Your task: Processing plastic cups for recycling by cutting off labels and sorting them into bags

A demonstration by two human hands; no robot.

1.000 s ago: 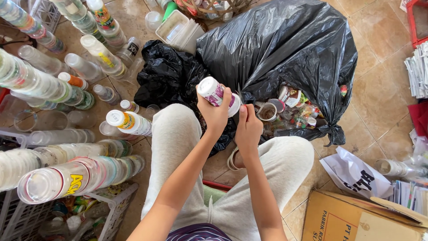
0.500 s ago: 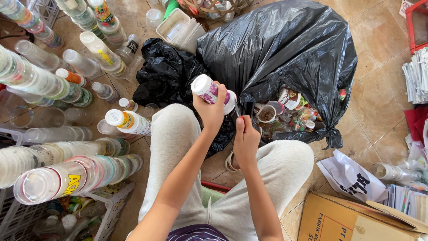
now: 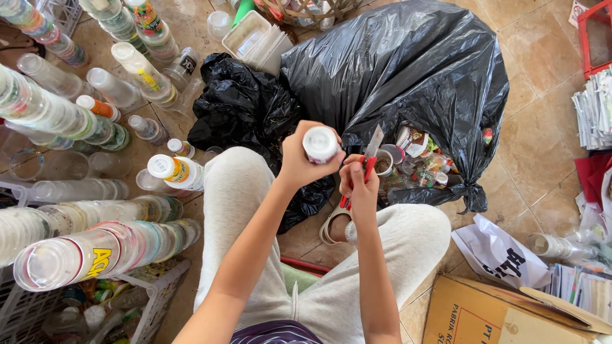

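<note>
Tiled floor (image 3: 542, 95), brown and dusty, with sorted waste all round a person seated low with knees apart. At far left I note long stacks of clear cups (image 3: 95, 255) lying on their sides over a white crate (image 3: 153, 299), and beside them loose capped containers (image 3: 175, 172) on the tiles. Moving inward, the left hand (image 3: 299, 162) is raised above the left knee and clamped round a small white bottle (image 3: 320, 145), cap end turned up towards the camera; the label is hidden by the fingers. Just beside it, the right hand (image 3: 360, 185) is closed tight on a red-handled knife (image 3: 374, 141), blade pointing up and away, its tip near the bottle but, as far as I can tell, not touching it. Behind both hands sits a large black bag (image 3: 408, 70), mouth open towards the person, with jars and small pots showing inside. Further right lie a white carrier (image 3: 500, 255), a cardboard box (image 3: 503, 315) and bundled paper (image 3: 596, 108). My judgement: the step in hand is bringing blade to bottle, with no cut begun. A cut here would call for a firm, unmoving hold by the left hand and the edge kept clear of the left thumb.
</note>
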